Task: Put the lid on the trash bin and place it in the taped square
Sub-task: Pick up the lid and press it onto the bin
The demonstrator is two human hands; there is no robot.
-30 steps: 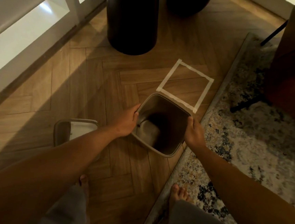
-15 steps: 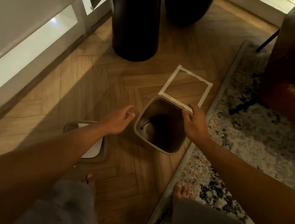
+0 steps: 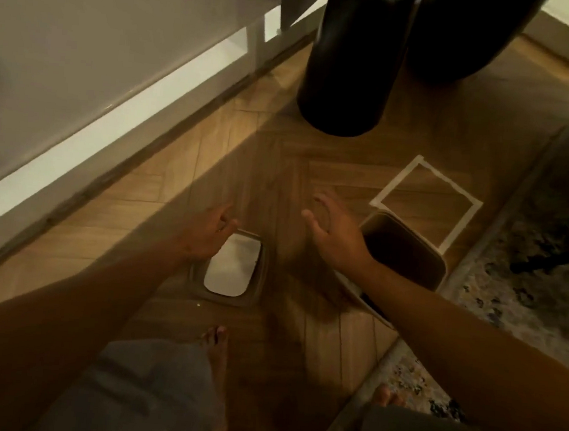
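both hands, left [image 3: 206, 232] and right [image 3: 335, 231], are held open and empty. the lid [image 3: 232, 269] lies left of the bin [image 3: 407, 252]. a dark cylinder [image 3: 351, 66] stands far of the taped square [image 3: 427, 202].

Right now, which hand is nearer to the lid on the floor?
Left. The left hand is at the lid's far-left corner; the right hand hovers open to the lid's right, beside the bin.

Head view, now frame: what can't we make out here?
- Trash bin, head view: the right forearm covers its near rim and part of the opening; the inside is too dark to read.
- Lid: the left hand covers its far-left corner; contact cannot be told.
- Right hand: fingers motion-blurred.
- Two dark cylinders: tops cut off by the upper edge.
- Rug: cut off by the right edge.
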